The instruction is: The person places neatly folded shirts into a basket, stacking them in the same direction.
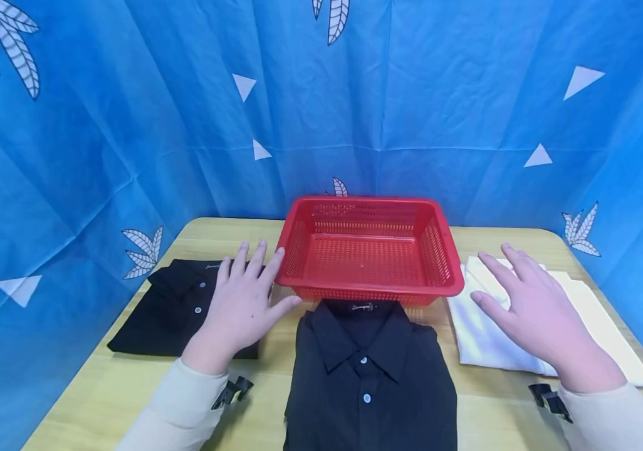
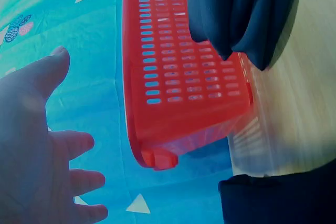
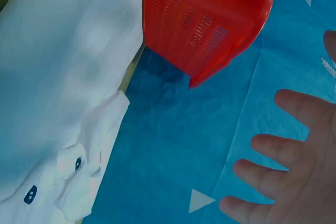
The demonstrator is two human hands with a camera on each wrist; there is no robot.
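My left hand [image 1: 237, 307] is held with fingers spread, over the inner side of a folded black shirt [image 1: 169, 319] at the left of the table. On the right, my right hand [image 1: 536, 307] spreads its fingers above a folded white shirt [image 1: 487, 341]. Neither hand holds anything. Between them, a folded black button-up shirt [image 1: 333, 401] lies collar-away in front of a red plastic basket [image 1: 361, 292]. The basket has slotted sides, and I see nothing inside it. In the left wrist view the hand [image 2: 37, 145] appears apart from the basket [image 2: 184, 124].
A pale yellow folded cloth [image 1: 609, 326] lies at the far right, partly behind the right hand and beside the white shirt. The wooden table [image 1: 79, 410] is bordered by a blue curtain [image 1: 440, 94] at the back and sides. Black straps [image 1: 231, 393] sit at both wrists.
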